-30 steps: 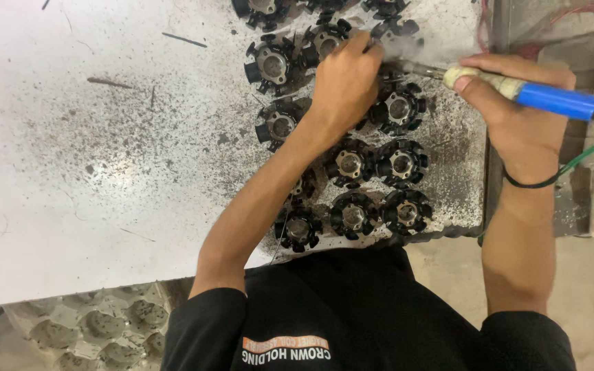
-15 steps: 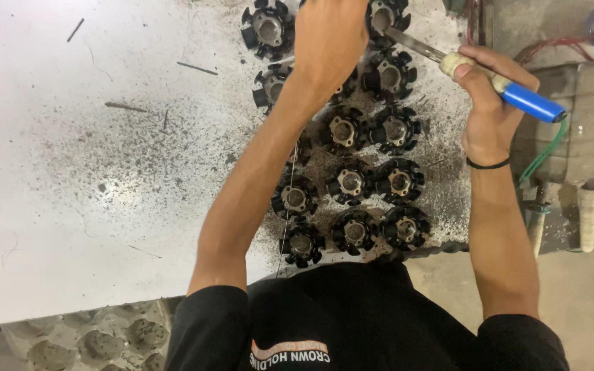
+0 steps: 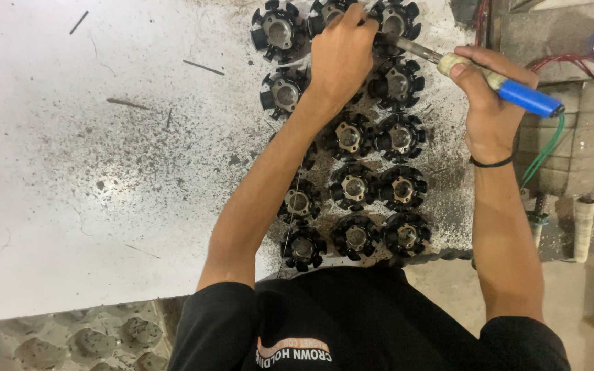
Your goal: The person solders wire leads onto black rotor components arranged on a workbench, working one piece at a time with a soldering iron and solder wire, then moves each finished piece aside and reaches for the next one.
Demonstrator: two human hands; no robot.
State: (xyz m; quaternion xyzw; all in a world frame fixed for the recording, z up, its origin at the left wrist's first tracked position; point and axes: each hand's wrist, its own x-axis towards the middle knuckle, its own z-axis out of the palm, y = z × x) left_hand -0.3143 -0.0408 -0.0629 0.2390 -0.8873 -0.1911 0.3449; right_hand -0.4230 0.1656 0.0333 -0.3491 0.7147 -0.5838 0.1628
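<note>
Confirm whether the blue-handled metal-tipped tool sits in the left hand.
No: the right hand grips the blue-handled tool, while the left hand rests on a black round part.

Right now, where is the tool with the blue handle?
In the head view, the tool with the blue handle is at upper right, held in the right hand, its metal tip toward the black round parts beside the left hand.

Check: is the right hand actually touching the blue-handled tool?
Touching. The head view shows the right hand with its fingers closed around the pale collar of the blue-handled tool, no gap visible.
</note>
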